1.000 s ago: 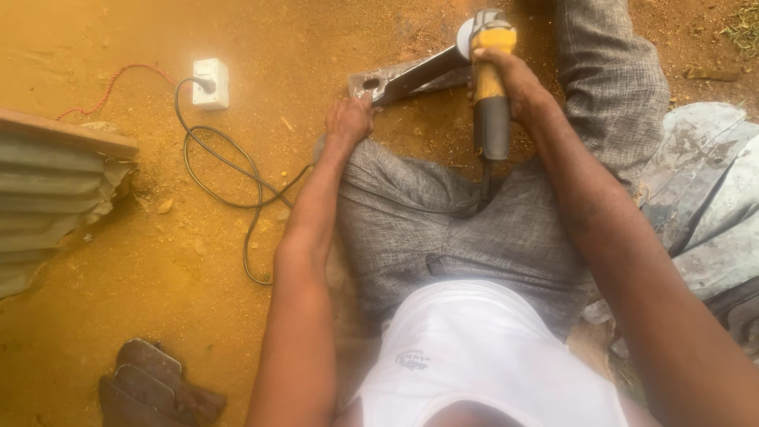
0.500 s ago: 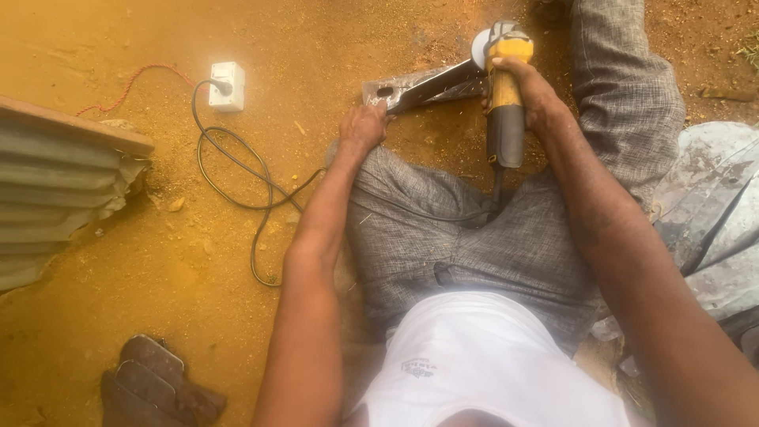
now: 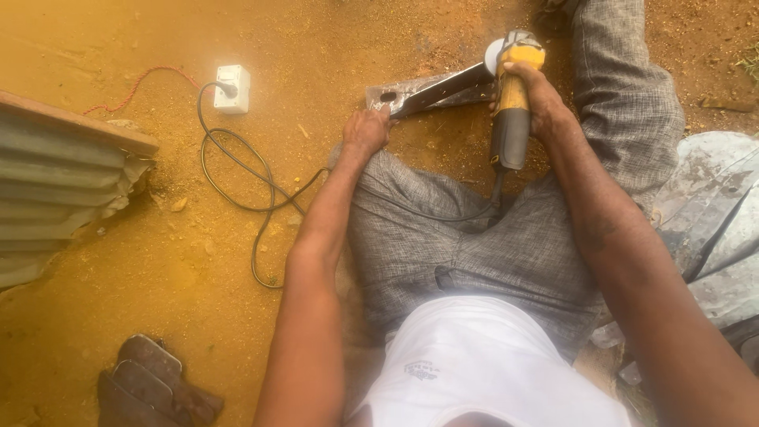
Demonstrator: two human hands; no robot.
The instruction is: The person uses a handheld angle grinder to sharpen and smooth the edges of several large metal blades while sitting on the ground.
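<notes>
I sit on orange dirt with my legs spread. My right hand (image 3: 536, 101) grips a yellow and black angle grinder (image 3: 511, 111), its disc end resting on a flat metal bar (image 3: 431, 91) that lies on the ground ahead of me. My left hand (image 3: 365, 130) presses down near the bar's left end, beside a hole in the metal. The grinder's black cable (image 3: 245, 190) runs across my lap and loops over the dirt to a white socket box (image 3: 232, 88).
Corrugated metal sheeting (image 3: 55, 186) under a wooden plank lies at the left. A dark worn glove (image 3: 150, 387) sits at the bottom left. A red wire (image 3: 142, 83) leads from the socket box. A grey sheet (image 3: 715, 213) lies at the right.
The view has shifted slightly, so everything sits a little further right in frame. Both hands keep their hold on the bar and the grinder.
</notes>
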